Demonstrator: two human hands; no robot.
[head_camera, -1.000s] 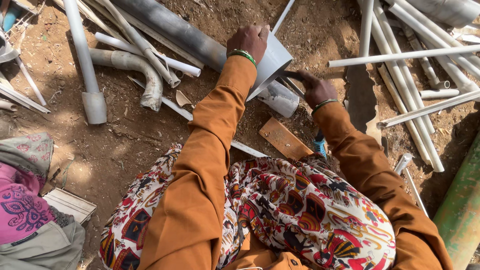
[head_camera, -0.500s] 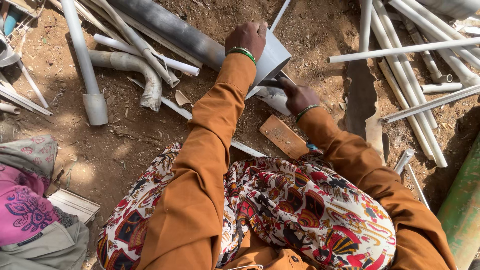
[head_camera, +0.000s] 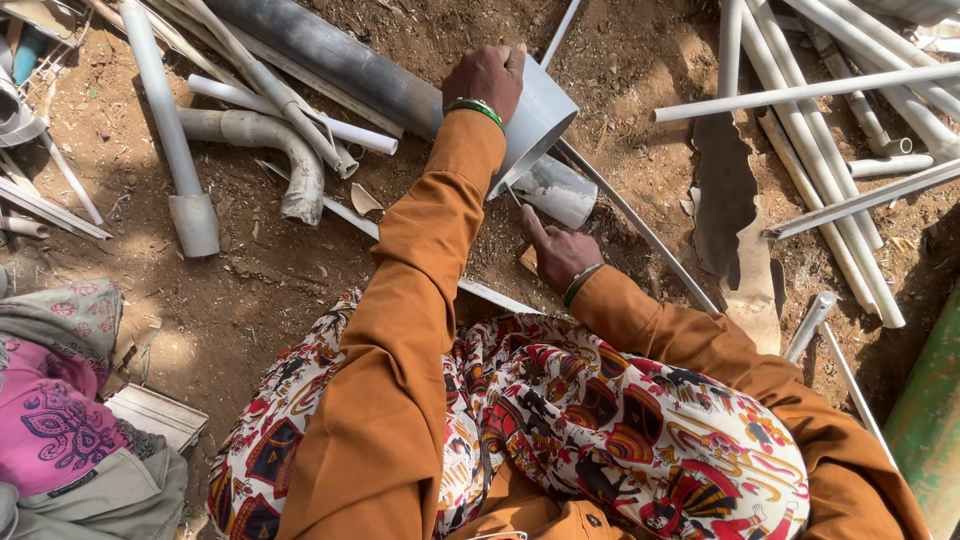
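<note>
As you look down from the head view, your left hand (head_camera: 487, 78) closes its grip on the rim of the wide grey pipe (head_camera: 400, 85), whose cut end hangs above bare dirt ground (head_camera: 250, 290). Your right hand (head_camera: 556, 252) rests loosely open, one finger pointing at the short pipe piece (head_camera: 556, 190) beneath that edge. White pipes (head_camera: 830, 150) crowd the right; open soil lies left.
</note>
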